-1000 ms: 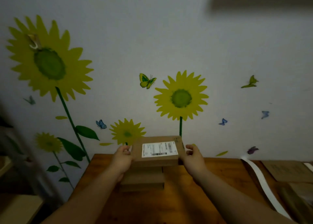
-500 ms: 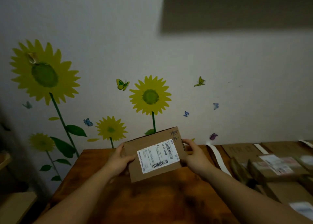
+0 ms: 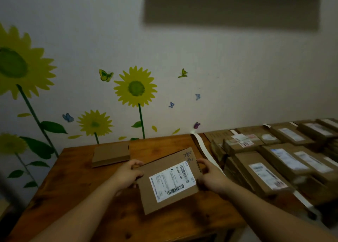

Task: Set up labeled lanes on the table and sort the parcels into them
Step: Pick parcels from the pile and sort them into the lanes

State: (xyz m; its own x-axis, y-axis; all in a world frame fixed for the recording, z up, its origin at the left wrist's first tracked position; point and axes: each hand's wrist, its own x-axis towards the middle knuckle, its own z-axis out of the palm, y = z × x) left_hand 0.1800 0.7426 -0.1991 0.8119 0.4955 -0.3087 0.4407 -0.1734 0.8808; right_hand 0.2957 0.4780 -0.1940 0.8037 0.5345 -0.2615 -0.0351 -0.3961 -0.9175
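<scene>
From the head view, you hold a flat brown cardboard parcel with a white barcode label (image 3: 169,179) between both hands, your left hand (image 3: 128,174) wrapped on its left edge and your right hand (image 3: 210,177) on its right edge, the fingers (image 3: 203,162) of each curled over the top rim and pinching the card. A second ago this parcel lay on top of another by the wall; you have since lifted it off, tilted its label toward you and swung your gaze right, so a plain brown cardboard parcel (image 3: 111,155) now lies alone at the back of the wooden bench (image 3: 73,187). That suggests you are reading the label to choose its lane. A white paper strip (image 3: 201,146) runs along the bench's right edge, and beyond it the stacked brown labelled parcels (image 3: 270,161) crowd the right side, touching one another. Open room lies to the left and in front of the lone parcel; the bench's near and left edges are close, so set it down well inside them.
</scene>
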